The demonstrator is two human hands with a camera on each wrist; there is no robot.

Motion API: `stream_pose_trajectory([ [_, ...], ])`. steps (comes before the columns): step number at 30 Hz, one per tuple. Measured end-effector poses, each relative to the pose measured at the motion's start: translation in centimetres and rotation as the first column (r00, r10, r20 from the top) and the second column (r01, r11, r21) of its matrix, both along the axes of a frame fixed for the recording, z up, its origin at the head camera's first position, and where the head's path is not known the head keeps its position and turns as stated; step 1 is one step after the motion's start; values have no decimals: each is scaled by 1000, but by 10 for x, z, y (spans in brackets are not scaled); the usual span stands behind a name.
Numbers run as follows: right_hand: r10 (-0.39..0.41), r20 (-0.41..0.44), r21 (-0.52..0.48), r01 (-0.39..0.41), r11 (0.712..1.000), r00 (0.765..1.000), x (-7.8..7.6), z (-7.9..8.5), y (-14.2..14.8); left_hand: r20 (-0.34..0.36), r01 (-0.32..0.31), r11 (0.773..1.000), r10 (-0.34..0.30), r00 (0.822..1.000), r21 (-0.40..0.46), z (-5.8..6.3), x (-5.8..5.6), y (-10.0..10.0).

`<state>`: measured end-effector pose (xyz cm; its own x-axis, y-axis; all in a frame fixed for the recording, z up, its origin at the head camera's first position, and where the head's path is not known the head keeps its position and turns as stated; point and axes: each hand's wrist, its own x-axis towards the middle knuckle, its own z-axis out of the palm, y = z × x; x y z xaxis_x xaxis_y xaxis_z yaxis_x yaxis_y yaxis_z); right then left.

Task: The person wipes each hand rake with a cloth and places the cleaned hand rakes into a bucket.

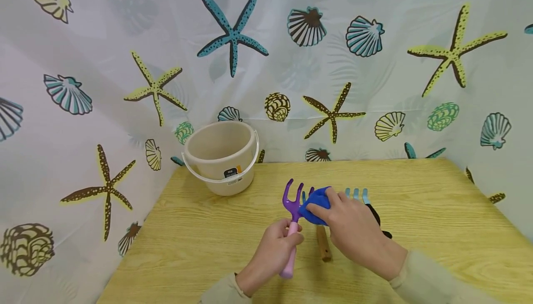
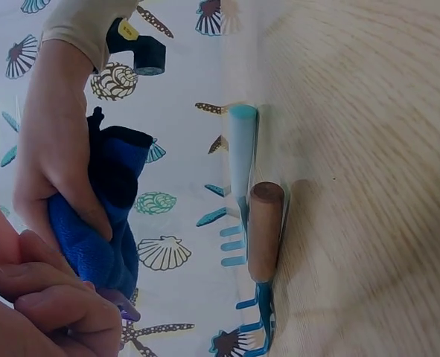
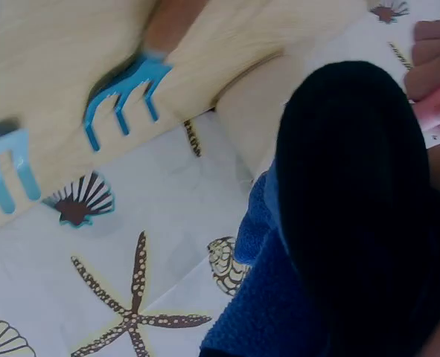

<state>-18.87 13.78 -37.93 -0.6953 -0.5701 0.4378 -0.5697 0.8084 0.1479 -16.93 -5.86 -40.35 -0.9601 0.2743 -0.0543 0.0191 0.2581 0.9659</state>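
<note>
Your left hand [image 1: 275, 245] grips the fork [image 1: 294, 211], likely bracing it against the cloth [image 1: 315, 199] your right hand [image 1: 354, 223] pinches.

Table [image 1: 187, 248]: showing yellowish, streaky wood grain.
Bucket [image 1: 216, 167]: standing upright near the back left corner — cream, open-topped, with a lowered white handle.
Wooden-handled fork [image 2: 264, 238]: lying right of the bucket and nearer the front, pointing blue prongs backward.
Pale blue fork [image 2: 242, 149]: lying just beside — farther right, pointing prongs backward too.
</note>
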Motion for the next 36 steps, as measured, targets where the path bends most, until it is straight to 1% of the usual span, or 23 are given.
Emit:
stream_pose_trajectory([
  [3, -42, -35, 11, 42, 999, 998, -6, -3, 4, -3, 7, 1000, -7, 1000, 14, 0, 2, 1],
  [5, -69, -25, 11, 69, 998, 997, -8, -4, 6, -6, 11, 1000, -11, 1000, 14, 0, 3, 1],
  [7, -79, 7, 10, 79, 997, 997, -8, -4, 6, -5, 14, 1000, -14, 1000, 12, 0, 4, 2],
  [10, -68, 66, 7, 68, 998, 995, -2, -1, 3, -1, 9, 1000, -9, 1000, 4, -2, 5, 1],
  [12, -55, 87, 4, 54, 999, 995, 3, 2, 0, 0, 4, 1000, -4, 1000, 4, -3, 4, 1],
  [15, -30, 93, -1, 31, 1000, 995, 10, 5, -7, -3, 4, 1000, -4, 1000, 2, -5, 3, 0],
  [18, 4, 95, -8, -3, 1000, 995, 14, 8, -15, -6, 18, 1000, -18, 1000, -4, -6, 1, 1],
  [21, 21, 79, -2, -21, 1000, 997, 13, 9, -21, -14, 19, 1000, -19, 1000, -22, -6, 1, 2],
  [23, 16, 52, -1, -16, 1000, 999, 9, 7, -24, -11, 17, 999, -18, 1000, -27, -6, 1, 2],
  [28, -8, -7, 7, 8, 1000, 1000, 0, -2, -29, -17, 20, 998, -21, 1000, -64, -9, 1, 2],
  [30, -7, -19, 7, 7, 1000, 1000, -3, -5, -31, -36, 18, 996, -21, 999, -86, -11, 1, 2],
  [36, -7, -60, -53, 4, 999, 998, -12, -11, -37, -77, 39, 990, -50, 996, -133, -13, 5, 5],
])
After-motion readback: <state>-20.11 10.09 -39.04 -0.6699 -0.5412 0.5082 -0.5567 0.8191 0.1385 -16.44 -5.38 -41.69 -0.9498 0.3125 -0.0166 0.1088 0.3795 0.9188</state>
